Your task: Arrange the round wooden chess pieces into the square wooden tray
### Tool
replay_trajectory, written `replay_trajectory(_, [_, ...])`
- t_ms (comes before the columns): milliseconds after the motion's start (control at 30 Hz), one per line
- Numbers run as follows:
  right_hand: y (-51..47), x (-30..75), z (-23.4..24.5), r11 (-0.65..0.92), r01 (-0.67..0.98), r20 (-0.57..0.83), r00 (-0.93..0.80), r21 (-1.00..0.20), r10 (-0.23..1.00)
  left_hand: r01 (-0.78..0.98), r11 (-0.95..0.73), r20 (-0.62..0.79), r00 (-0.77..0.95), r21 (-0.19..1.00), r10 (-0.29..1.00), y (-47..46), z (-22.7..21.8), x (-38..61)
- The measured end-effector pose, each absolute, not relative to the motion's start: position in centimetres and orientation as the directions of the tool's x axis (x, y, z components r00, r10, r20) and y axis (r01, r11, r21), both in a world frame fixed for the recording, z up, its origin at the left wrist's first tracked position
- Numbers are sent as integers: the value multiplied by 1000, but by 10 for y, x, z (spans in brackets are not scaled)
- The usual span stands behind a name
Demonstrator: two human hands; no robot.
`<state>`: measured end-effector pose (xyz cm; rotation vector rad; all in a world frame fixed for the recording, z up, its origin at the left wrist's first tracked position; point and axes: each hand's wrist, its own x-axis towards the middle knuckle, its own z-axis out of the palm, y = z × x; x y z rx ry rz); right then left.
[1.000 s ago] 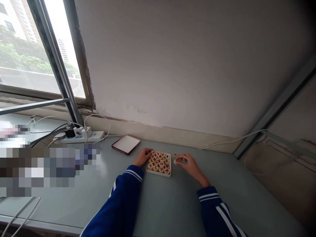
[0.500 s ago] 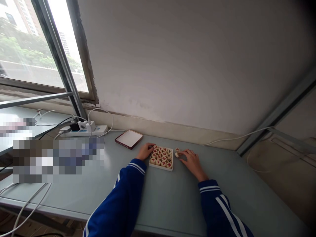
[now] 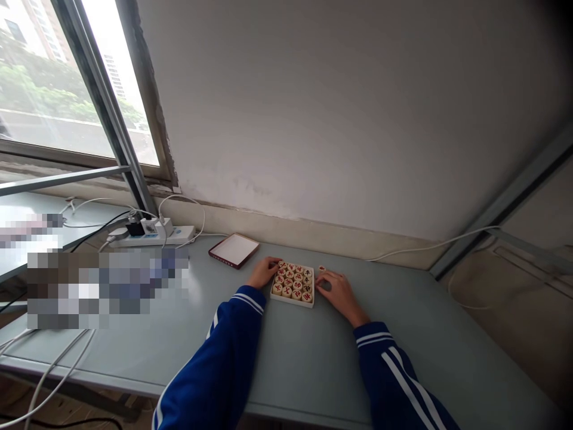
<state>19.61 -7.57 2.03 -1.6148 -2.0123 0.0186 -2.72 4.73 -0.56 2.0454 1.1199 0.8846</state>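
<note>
A shallow white box (image 3: 292,300) packed with several round wooden Chinese chess pieces (image 3: 293,280) sits on the grey-green table (image 3: 313,358). My left hand (image 3: 263,272) rests against the box's left side, fingers curled on its far corner. My right hand (image 3: 336,290) lies at the box's right side, fingers bent and touching its edge. One loose chess piece (image 3: 322,269) lies on the table just beyond my right fingers. Both arms wear blue sleeves with white stripes.
A red-rimmed box lid (image 3: 234,249) lies to the left of the box. A white power strip (image 3: 152,236) with plugs and cables sits by the window. A white cable (image 3: 430,247) runs along the wall base. The table's front edge is near me.
My right hand moved left from the loose pieces to the box's right edge; the piece it held is no longer visible in its fingers. The left hand stayed put.
</note>
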Motion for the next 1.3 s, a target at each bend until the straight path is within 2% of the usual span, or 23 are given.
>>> replay_trajectory(167, [-77,199,20,312,798,344,-141,-516,928,455,-428,248,403,781,881,45,-3,-27])
replay_trajectory(333, [-73,204,17,236,800,236,-121,-551,964,472,-440,256,405,764,878,45,-4,-26])
replay_trajectory(433, [-74,206,17,213,831,232,-104,-513,967,470,-437,252,405,767,879,46,-5,-27])
replay_trajectory(533, [-76,208,14,178,895,249,-78,-410,965,479,-433,246,405,764,881,46,-5,-27])
replay_trajectory(633, [-77,210,10,61,956,253,15,-287,967,491,-425,230,408,761,884,45,-3,-26])
replay_trajectory(733, [-79,213,11,-61,974,291,124,-216,949,494,-423,227,409,760,884,43,0,-26])
replay_trajectory(833, [-81,215,18,-74,975,311,139,-211,940,501,-416,224,399,759,889,42,1,-27])
replay_trajectory(1000, [-81,218,18,67,960,221,-6,-271,975,500,-418,228,397,758,889,41,1,-27])
replay_trajectory(1133, [-79,218,11,-62,983,302,113,-174,947,494,-423,238,394,760,888,42,-1,-27])
replay_trajectory(1200, [-79,215,14,-78,974,310,143,-214,940,486,-425,240,398,763,885,42,-1,-27])
replay_trajectory(1300, [-81,203,24,70,910,289,57,-409,956,479,-430,242,404,765,882,43,-2,-27])
